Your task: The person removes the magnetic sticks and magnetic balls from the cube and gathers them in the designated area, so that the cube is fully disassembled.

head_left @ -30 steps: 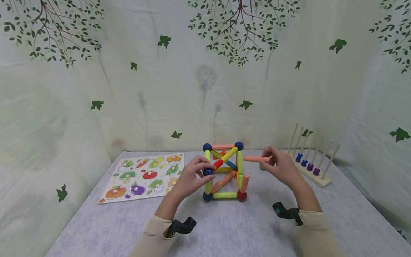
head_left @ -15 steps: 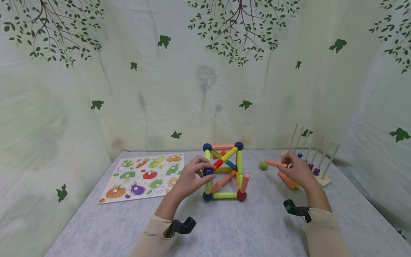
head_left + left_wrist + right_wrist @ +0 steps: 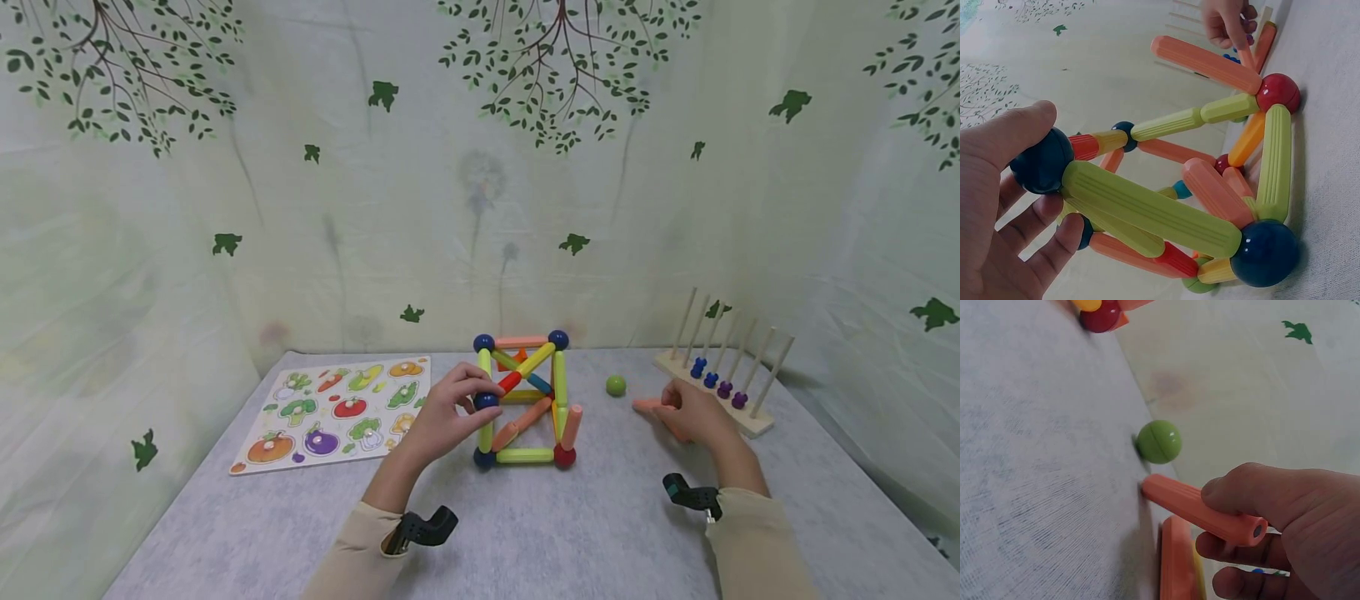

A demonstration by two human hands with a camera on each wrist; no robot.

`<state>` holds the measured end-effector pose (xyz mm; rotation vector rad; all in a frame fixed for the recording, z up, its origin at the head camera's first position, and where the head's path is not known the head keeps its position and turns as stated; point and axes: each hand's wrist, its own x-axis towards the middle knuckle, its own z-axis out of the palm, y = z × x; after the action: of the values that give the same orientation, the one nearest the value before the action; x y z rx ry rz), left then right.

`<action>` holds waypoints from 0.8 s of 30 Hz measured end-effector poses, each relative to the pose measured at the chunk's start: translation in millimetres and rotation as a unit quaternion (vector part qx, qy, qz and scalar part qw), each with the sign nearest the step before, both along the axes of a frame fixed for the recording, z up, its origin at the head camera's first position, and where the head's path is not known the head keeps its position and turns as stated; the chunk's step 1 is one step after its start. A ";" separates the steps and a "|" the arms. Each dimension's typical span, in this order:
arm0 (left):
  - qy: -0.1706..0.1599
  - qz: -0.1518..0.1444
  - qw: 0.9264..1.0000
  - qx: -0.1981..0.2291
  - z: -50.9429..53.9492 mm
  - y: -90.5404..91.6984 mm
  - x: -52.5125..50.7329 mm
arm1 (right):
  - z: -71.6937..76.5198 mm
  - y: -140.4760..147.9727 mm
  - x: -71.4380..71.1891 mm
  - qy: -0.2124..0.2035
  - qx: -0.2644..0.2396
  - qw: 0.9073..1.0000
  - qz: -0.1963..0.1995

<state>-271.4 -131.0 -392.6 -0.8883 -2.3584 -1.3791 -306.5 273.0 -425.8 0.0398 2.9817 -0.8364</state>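
Observation:
My left hand pinches a dark blue ball at an upper corner of a frame built from magnetic rods and balls. An orange rod stands slantwise on the frame's red corner ball, its other end touching nothing. To the right, my right hand holds a loose orange magnetic rod between thumb and fingers, low at the table. Beside that rod lie another orange rod and a yellow one, largely hidden by the hand in the head view.
A green ball rests on the table between the frame and my right hand. Behind that hand is a wooden peg rack with blue and purple pieces. A vegetable puzzle board lies on the left, close to my left hand.
My right hand has carried the orange rod away from the frame, rightward and then down to the table by the loose rods. The left hand has stayed on the blue ball.

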 end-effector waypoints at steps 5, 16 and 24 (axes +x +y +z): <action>0.000 0.002 1.000 -0.003 0.1 0.3 0.2 | -3.5 0.2 4.3 0.005 0.021 1.000 -0.001; 0.001 0.001 1.000 0.000 -0.4 0.3 -0.3 | -10.0 1.3 1.4 -0.012 0.057 0.998 -0.002; 0.001 0.000 1.000 -0.003 0.0 1.3 -0.6 | -11.1 3.1 -2.1 0.007 0.063 0.998 -0.011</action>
<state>-272.0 -129.7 -392.6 -0.8905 -2.3627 -1.3700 -308.6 276.1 -436.9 0.0728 3.0493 -0.6513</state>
